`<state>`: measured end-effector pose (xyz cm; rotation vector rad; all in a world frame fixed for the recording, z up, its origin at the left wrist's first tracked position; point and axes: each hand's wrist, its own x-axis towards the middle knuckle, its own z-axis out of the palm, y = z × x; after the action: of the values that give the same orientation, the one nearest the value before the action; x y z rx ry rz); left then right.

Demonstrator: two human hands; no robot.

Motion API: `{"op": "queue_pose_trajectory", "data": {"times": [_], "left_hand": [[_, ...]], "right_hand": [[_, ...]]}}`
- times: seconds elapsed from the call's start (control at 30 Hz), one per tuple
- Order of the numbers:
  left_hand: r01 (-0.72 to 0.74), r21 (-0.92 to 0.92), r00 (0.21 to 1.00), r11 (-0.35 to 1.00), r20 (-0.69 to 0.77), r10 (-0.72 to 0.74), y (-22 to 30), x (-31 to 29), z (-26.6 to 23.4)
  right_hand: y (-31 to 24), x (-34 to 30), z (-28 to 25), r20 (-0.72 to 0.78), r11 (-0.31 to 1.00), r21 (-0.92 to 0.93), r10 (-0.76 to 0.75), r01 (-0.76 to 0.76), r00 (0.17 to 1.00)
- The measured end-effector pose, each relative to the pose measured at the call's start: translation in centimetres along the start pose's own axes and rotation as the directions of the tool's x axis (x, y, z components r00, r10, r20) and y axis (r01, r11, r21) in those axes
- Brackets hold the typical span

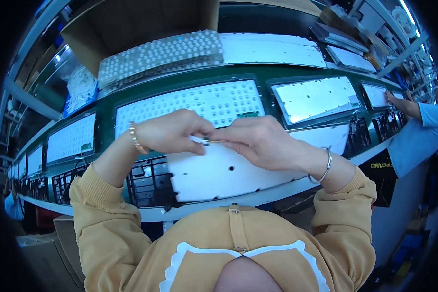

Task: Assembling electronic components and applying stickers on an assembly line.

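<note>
Fingertips nearly meeting, you hold delicate parts over a white panel (228,182) on the near side of a green worktop (266,73). Your left hand (173,130) is closed on a small white piece (196,139); your right hand (263,141) pinches a thin yellowish strand (217,141) just to its right, each grip narrowed to a fingertip hold. Whether piece and strand are joined cannot be told. Both sit above the panel's far part, with a dotted panel (194,101) beyond. An uneven tug between your hands could bend or strain the strand; a slackened pinch might drop the piece. Your silver bangle (328,165), if lowered, could scratch the panel.
</note>
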<state>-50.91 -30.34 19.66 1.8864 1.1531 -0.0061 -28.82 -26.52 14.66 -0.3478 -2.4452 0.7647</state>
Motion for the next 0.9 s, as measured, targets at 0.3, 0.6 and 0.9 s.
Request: {"op": "queue_pose_trajectory", "data": {"times": [0.3, 0.6, 0.9], "left_hand": [[0.463, 0.253, 0.886, 0.85, -0.171, -0.431, -9.0, -10.9, 2.6], [0.548, 0.497, 0.644, 0.673, -0.764, 0.039, -9.9, -3.7, 1.2], [0.774, 0.499, 0.517, 0.389, -0.853, 0.064, -14.2, 6.4, -5.7]], "right_hand": [[11.2, 7.9, 0.0, 0.061, 0.845, -0.331, 0.463, -0.42, 0.884], [17.9, 13.3, 4.9, -0.267, 0.552, 0.238, 0.828, -0.799, 0.493], [15.0, 13.5, 4.0, -0.207, 0.48, 0.76, 0.819, -0.439, 0.536]]}}
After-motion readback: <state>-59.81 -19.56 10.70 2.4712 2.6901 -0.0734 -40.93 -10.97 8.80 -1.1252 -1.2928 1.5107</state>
